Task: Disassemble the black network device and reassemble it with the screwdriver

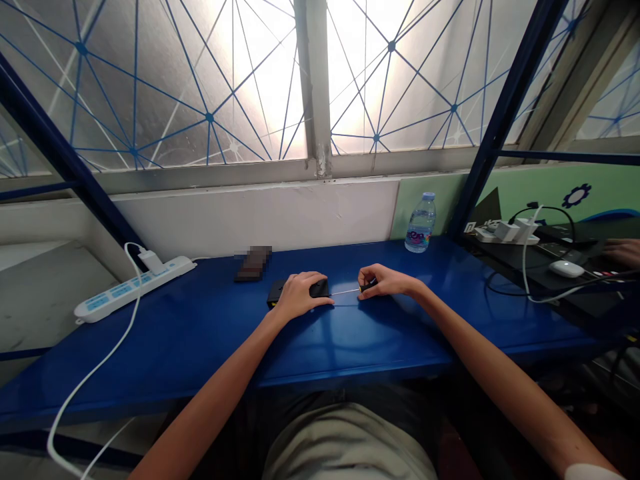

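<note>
The left hand [303,293] lies over a black box [319,289] on the blue table [200,353], its fingers curved across the top and the thumb stretched along the near side, so that it clasps the box and holds it flat. The right hand [384,280], just to the right of it, pinches the black and yellow handle of a thin tool like a screwdriver [369,285] between thumb and curled fingers. The tool lies level, its slender shaft pointing left to the right-hand end of the box; whether the tip touches it or goes in, I cannot tell.

Behind the box, a little to the left, is a dark, blurred flat object [254,264]. A white power strip [135,288] with a plug in it lies at the table's left end. A water bottle [420,225] stands upright near the wall, beyond the right hand. At the far right, a white mouse [566,269] rests on a dark surface, near another person's hand [625,252]
</note>
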### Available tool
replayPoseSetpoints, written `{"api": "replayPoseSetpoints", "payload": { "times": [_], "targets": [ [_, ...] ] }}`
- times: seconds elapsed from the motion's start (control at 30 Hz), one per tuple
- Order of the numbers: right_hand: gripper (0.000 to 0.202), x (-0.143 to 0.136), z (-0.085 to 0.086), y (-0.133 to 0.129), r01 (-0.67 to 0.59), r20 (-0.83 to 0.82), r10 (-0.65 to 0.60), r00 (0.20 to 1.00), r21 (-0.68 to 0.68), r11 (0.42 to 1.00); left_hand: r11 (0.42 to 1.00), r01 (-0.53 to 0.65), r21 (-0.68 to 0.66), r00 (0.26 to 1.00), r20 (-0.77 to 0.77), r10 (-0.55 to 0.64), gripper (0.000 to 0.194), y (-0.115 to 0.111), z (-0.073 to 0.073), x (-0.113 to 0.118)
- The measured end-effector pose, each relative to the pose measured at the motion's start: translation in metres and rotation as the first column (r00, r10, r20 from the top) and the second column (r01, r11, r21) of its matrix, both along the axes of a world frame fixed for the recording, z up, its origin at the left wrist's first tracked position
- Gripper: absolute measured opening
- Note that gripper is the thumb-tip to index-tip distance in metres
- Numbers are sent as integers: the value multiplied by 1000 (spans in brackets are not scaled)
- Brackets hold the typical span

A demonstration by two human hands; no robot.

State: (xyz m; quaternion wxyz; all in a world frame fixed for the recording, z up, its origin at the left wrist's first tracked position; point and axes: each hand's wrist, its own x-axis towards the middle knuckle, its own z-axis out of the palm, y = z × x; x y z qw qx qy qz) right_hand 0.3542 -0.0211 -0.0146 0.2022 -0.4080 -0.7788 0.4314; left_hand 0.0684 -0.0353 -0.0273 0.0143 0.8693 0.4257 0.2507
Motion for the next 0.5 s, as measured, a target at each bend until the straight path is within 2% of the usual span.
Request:
{"api": "replayPoseSetpoints", "payload": {
  "times": [0.13, 0.33, 0.5],
  "targets": [
    [48, 1, 5, -4, -33, 10, 34, 999, -77, 996, 1000, 11, 4, 1000, 0, -11, 59, 0, 0, -1],
    [63, 1, 11, -9, -27, 78, 31, 996, -52, 998, 1000, 13, 4, 1000, -1, -13, 60, 1, -1, -1],
    [50, -1, 10, -8, 0, 29, 1, 1000, -30, 1000, 1000, 9, 9, 1000, -1, -9, 60, 1, -1, 0]
  ]
}}
